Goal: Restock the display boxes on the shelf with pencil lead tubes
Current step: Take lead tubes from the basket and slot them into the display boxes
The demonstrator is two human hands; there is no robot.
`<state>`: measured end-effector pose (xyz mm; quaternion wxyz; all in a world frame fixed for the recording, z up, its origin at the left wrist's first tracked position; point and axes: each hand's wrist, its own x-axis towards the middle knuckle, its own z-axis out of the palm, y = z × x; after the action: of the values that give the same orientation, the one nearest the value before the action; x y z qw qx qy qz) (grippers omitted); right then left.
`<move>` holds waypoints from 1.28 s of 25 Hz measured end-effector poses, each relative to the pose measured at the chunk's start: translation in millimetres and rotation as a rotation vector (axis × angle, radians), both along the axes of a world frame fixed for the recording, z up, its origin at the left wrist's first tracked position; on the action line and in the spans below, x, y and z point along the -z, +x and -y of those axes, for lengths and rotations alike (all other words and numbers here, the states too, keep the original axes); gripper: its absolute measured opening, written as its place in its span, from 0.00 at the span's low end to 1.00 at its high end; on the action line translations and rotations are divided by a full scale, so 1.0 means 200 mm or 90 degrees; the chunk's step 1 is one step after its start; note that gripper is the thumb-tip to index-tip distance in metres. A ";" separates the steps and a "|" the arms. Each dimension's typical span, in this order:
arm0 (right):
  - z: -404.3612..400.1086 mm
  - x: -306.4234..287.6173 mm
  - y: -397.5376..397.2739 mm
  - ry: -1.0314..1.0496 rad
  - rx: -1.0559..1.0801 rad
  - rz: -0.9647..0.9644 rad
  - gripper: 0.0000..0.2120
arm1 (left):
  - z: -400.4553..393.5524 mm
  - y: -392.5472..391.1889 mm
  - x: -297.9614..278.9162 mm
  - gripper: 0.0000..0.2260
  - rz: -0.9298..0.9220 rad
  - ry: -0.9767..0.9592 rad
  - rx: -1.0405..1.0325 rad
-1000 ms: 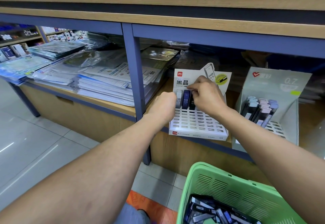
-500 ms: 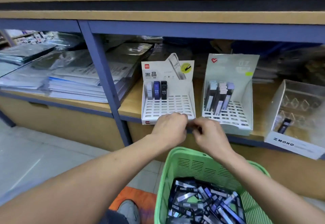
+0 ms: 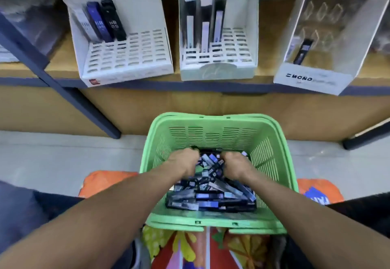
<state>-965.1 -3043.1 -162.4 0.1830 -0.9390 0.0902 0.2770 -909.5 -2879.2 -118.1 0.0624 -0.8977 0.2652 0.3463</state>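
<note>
A green plastic basket [image 3: 213, 118] sits below me, and a heap of dark and blue pencil lead tubes [image 3: 211, 197] lies in it. Both hands are down inside it. My left hand [image 3: 183, 163] and my right hand [image 3: 234, 167] have their fingers curled into the heap, with the fingertips hidden. On the shelf above, the left white display box [image 3: 126, 57] holds three tubes [image 3: 105, 23] at its back left. The middle pale box [image 3: 219, 72] holds several tubes. The clear MONO box [image 3: 312, 78] on the right holds one tube [image 3: 301, 51].
The wooden shelf edge with its blue front rail [image 3: 190, 88] runs across above the basket. A blue upright post [image 3: 69, 99] slants down at the left. The basket rests on a colourful patterned cloth [image 3: 190, 247]. Grey floor tiles [image 3: 63, 152] lie on both sides.
The view has tilted down from the shelf. My right hand left the tubes in the left box. Both hands dropped from the basket's far rim into the heap of tubes.
</note>
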 end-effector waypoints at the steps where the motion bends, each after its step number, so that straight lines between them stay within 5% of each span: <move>1: 0.03 0.06 -0.02 -0.008 0.018 -0.007 0.15 | 0.01 -0.01 0.11 0.13 -0.013 0.008 -0.007; 9: 0.12 0.35 -0.03 -0.102 0.011 -0.015 0.40 | 0.04 0.01 0.59 0.43 0.033 0.008 -0.099; 20: 0.13 0.44 0.04 -0.155 -0.032 -0.072 0.47 | 0.01 -0.06 0.72 0.43 0.025 -0.006 -0.199; 32: 0.09 0.46 0.12 -0.057 -0.011 -0.071 0.39 | 0.06 -0.05 0.76 0.43 -0.023 -0.033 -0.275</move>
<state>-940.3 -3060.2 -255.0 0.1331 -0.9301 0.1042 0.3261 -919.0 -2891.4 -270.6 -0.0409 -0.9285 0.0765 0.3611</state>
